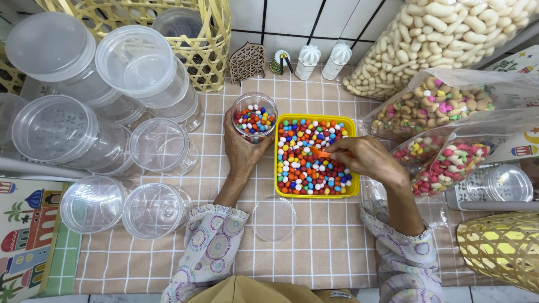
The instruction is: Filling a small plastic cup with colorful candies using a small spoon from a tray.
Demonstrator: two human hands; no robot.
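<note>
The small clear jar (254,116), partly filled with coloured round candies, stands on the checked tablecloth (314,247) just left of the yellow tray (353,191), touching or nearly touching its edge. The left hand (240,147) wraps its fingers closed around the jar's lower wall; the thin plastic looks light, slick and easily squeezed, so a grip low on the side seems safest. The right hand (365,158) is over the tray with its fingers pinched shut on an orange scoop (321,152) dipped among the candies. A loose clear lid (273,218) lies near, below the tray. Empty clear jars (84,134) are piled to the left; bags of snacks (432,104) lie to the right.
</note>
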